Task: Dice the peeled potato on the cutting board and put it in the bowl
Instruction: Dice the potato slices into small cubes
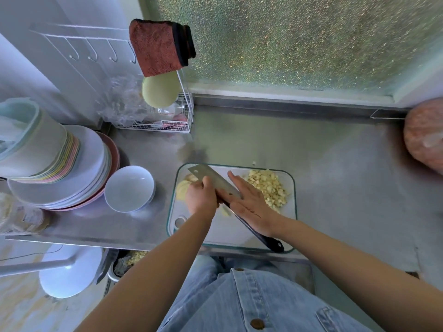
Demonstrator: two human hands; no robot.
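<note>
Half potato point(183, 188) diced, none in bowl point(119, 195).
Clenched left grip point(201, 198) on remainder; laid right grip point(249, 203) flat, released, on cleaver point(208, 176). Judged slippery, firm: claw from top.

Brushed steel counter point(335, 188), glossy bowl point(129, 188)

Soft daylight through the frosted window point(299, 39); edges warp, hands perhaps slightly blurred.

Bowl point(129, 188) left of cutting board point(291, 204)
</note>
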